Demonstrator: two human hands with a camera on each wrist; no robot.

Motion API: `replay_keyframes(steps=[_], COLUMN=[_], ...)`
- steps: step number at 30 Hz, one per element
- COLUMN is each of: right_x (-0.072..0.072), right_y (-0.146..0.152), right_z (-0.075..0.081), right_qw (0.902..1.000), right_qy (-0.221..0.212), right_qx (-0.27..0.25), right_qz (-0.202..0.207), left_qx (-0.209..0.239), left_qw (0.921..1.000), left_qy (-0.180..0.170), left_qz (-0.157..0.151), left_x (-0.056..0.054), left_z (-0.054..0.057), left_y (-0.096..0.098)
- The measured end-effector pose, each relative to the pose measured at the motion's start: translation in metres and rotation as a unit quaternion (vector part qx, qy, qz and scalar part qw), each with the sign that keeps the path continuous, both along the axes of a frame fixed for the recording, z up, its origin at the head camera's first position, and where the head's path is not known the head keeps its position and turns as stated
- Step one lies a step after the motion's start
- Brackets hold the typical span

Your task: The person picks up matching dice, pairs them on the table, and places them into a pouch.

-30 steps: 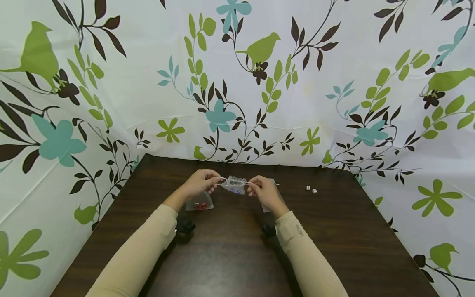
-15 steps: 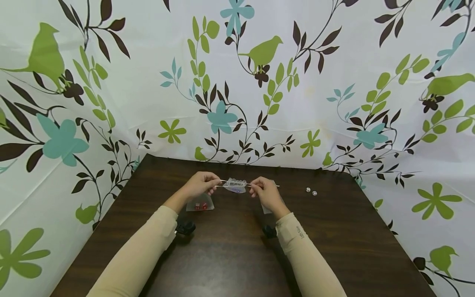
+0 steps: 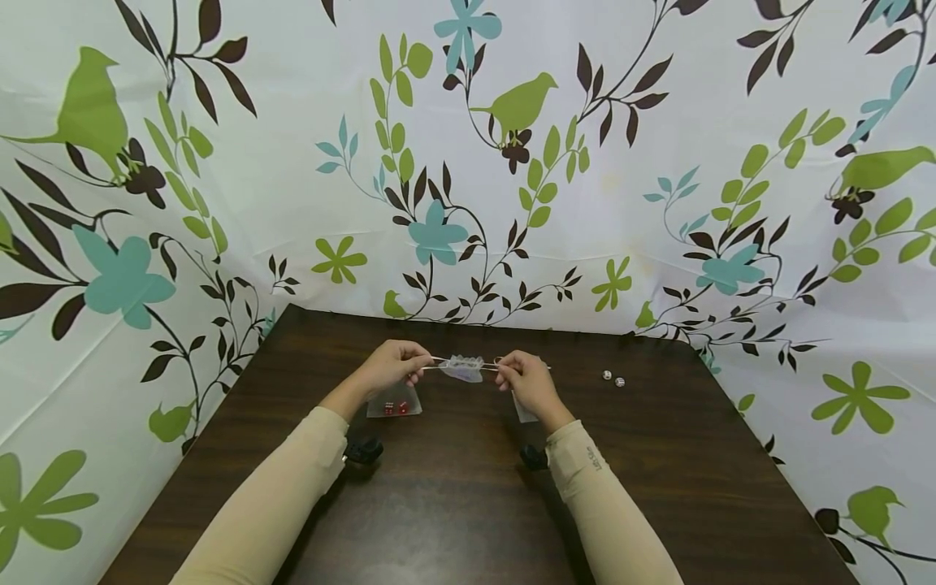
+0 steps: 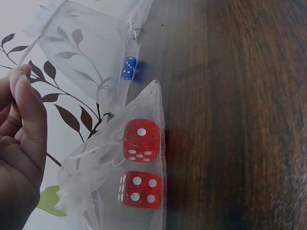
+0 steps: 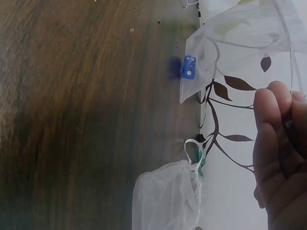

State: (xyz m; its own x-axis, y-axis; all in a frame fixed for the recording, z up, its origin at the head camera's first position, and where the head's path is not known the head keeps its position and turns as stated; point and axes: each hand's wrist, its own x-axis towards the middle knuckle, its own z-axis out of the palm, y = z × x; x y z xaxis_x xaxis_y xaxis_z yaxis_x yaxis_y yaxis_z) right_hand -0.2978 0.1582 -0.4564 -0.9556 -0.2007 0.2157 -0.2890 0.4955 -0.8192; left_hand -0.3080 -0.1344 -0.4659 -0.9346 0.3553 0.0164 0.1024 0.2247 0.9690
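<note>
A sheer white drawstring bag (image 3: pixel 462 370) hangs between my two hands, its top gathered along the cords. In both wrist views a blue die (image 4: pixel 128 68) shows in its bottom corner. My left hand (image 3: pixel 397 363) pinches the cord ends on the left side. With thumb and fingers, my right hand (image 3: pixel 528 380) pinches the cord on the other side. Below the left hand lies a second sheer bag (image 4: pixel 96 191) holding red dice (image 4: pixel 140 189). Another sheer bag (image 5: pixel 165 196) lies under the right hand, mostly hidden by it in the head view.
Two white dice (image 3: pixel 613 379) lie on the dark wooden table (image 3: pixel 453 504), right of the hands. A patterned cloth (image 3: pixel 292 187) with birds and leaves rises behind the table's far edge. Black objects (image 3: pixel 363 449) sit by both wrists.
My hands have drawn slightly apart, pulling the cords straighter. The bag's mouth looks more gathered, and the blue dice show less clearly in the head view. The other bags and white dice stay put.
</note>
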Motion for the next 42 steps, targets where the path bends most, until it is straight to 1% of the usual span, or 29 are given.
replay_keyframes(steps=[3, 8, 13, 15, 20, 31, 42], right_x=[0.0, -0.001, -0.002, -0.002, -0.003, -0.002, -0.002], right_y=[0.001, 0.003, 0.006, 0.007, 0.009, 0.011, 0.016], right_z=[0.0, -0.001, -0.003, -0.004, -0.006, -0.002, -0.005], right_qw=[1.0, 1.0, 0.9999, 0.9999, 0.9999, 0.9999, 0.9994], right_qy=[-0.004, 0.001, 0.001, 0.002, 0.0, 0.005, -0.012], right_qx=[0.003, 0.0, -0.002, -0.002, 0.0, -0.005, -0.016], right_qz=[-0.005, -0.007, -0.013, -0.014, -0.014, -0.013, -0.03], left_qx=[-0.001, -0.003, -0.003, 0.0, 0.013, 0.027, 0.023], left_qw=[1.0, 0.9999, 1.0, 1.0, 0.9997, 0.9993, 0.9993], left_qy=[-0.003, -0.007, -0.002, -0.006, -0.017, -0.016, -0.018], left_qz=[0.001, 0.01, 0.004, 0.005, 0.01, 0.02, 0.024], left_x=[0.0, 0.001, 0.002, 0.002, 0.001, 0.0, 0.002], left_z=[0.001, 0.003, 0.004, 0.004, 0.003, 0.001, 0.0], left_y=[-0.001, -0.002, -0.002, -0.002, -0.002, -0.007, -0.013])
